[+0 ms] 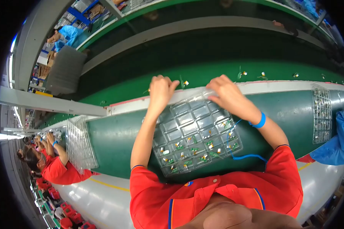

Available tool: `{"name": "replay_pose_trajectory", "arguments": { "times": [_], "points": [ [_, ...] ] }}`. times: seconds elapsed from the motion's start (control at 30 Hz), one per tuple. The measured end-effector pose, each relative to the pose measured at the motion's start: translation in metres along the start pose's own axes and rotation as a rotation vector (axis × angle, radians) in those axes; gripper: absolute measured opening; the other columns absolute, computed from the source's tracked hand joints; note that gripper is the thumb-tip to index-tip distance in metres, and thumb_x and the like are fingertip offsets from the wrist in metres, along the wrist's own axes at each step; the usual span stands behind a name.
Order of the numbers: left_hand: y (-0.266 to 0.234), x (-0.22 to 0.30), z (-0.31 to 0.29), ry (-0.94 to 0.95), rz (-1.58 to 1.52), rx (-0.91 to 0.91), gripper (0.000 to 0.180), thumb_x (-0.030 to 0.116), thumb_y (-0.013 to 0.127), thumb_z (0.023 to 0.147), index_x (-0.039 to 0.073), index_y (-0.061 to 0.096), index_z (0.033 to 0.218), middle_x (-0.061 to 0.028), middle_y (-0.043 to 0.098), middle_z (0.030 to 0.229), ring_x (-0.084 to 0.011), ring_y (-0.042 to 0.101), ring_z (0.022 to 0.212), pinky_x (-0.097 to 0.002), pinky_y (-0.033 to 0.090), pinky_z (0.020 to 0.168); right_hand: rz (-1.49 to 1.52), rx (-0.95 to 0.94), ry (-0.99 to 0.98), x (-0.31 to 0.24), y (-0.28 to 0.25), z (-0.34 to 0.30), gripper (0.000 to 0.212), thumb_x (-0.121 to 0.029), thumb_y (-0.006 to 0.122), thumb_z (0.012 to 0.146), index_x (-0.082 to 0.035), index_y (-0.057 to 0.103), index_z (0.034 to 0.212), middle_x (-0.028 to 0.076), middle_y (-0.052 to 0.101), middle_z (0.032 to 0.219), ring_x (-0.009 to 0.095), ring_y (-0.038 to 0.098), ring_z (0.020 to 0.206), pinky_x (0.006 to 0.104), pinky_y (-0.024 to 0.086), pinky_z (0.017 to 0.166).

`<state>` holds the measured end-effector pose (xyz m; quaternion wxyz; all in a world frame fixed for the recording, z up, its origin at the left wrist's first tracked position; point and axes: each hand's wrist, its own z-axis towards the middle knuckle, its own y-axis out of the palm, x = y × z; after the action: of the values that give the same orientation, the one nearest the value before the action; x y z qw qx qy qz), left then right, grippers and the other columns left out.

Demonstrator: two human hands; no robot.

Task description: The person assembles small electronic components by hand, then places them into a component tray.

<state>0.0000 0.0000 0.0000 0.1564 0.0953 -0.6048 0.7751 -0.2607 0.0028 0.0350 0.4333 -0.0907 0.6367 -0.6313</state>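
Observation:
A clear plastic tray (195,123) with square pockets lies on the green work surface before me. Its nearer pockets hold several small circuit boards (204,157) with green wires and yellow-and-white parts; the far pockets look bare. My left hand (161,91) is over the white rail at the belt's edge, thumb held apart from the bent fingers. A small yellow part shows beside its outer fingers. Just right of the thumb, a wired board (185,83) lies on the green belt. My right hand (228,94) is closed at the tray's far right corner, its thumb and fingers around the edge.
More wired boards (244,73) lie along the green conveyor belt (202,70). Another filled tray (322,114) is at far right, and stacked trays (80,143) stand at left near a co-worker in red (63,168). A blue cord (250,156) runs beside my tray.

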Motion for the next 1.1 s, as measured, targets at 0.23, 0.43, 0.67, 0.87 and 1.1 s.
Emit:
{"name": "replay_pose_trajectory", "arguments": {
  "times": [0.23, 0.43, 0.67, 0.87, 1.1],
  "points": [
    [0.012, 0.003, 0.021, -0.255, -0.617, -0.325, 0.012, 0.008, 0.072, 0.076, 0.000, 0.066, 0.082, -0.0048, 0.064, 0.069, -0.0123, 0.058, 0.059, -0.0254, 0.045, 0.056, 0.068, 0.168, -0.056, -0.017, 0.010, 0.011, 0.027, -0.014, 0.071, 0.077, 0.001, 0.063, 0.098, 0.015, 0.061, 0.098, 0.031, 0.057, 0.096, 0.0391, 0.049, 0.084],
    [-0.024, 0.062, 0.011, -0.318, -1.407, -0.318, 0.013, 0.001, 0.067, 0.082, -0.002, 0.062, 0.094, -0.0059, 0.065, 0.080, -0.0099, 0.055, 0.063, -0.0228, 0.045, 0.057, 0.679, 0.306, 0.087, -0.013, 0.011, 0.023, 0.031, -0.014, 0.069, 0.084, 0.005, 0.061, 0.108, 0.017, 0.069, 0.090, 0.025, 0.069, 0.081, 0.0323, 0.055, 0.071],
    [-0.040, 0.073, -0.009, -0.231, -1.420, -0.141, 0.016, -0.001, 0.063, 0.085, -0.004, 0.061, 0.101, -0.0089, 0.066, 0.086, -0.0139, 0.063, 0.074, -0.0247, 0.052, 0.064, 0.875, 0.372, 0.201, -0.026, 0.000, 0.022, 0.018, -0.009, 0.069, 0.085, 0.002, 0.068, 0.100, 0.009, 0.069, 0.097, 0.014, 0.067, 0.087, 0.0268, 0.055, 0.076],
    [-0.045, 0.073, -0.019, -0.254, -1.453, -0.169, 0.016, 0.000, 0.063, 0.086, -0.004, 0.063, 0.102, -0.0109, 0.066, 0.090, -0.0150, 0.064, 0.077, -0.0263, 0.055, 0.067, 0.830, 0.391, 0.100, -0.034, 0.002, 0.019, 0.017, -0.006, 0.070, 0.083, 0.001, 0.069, 0.098, 0.011, 0.069, 0.096, 0.015, 0.067, 0.085, 0.0267, 0.056, 0.074],
    [-0.042, 0.071, -0.023, -0.172, -1.200, -0.080, 0.015, 0.001, 0.062, 0.088, -0.005, 0.065, 0.101, -0.0121, 0.067, 0.093, -0.0154, 0.065, 0.080, -0.0274, 0.056, 0.068, 0.820, 0.471, 0.192, -0.041, 0.001, 0.017, 0.019, -0.003, 0.071, 0.081, 0.000, 0.068, 0.099, 0.010, 0.069, 0.093, 0.016, 0.068, 0.085, 0.0269, 0.057, 0.074]
  ]
}}
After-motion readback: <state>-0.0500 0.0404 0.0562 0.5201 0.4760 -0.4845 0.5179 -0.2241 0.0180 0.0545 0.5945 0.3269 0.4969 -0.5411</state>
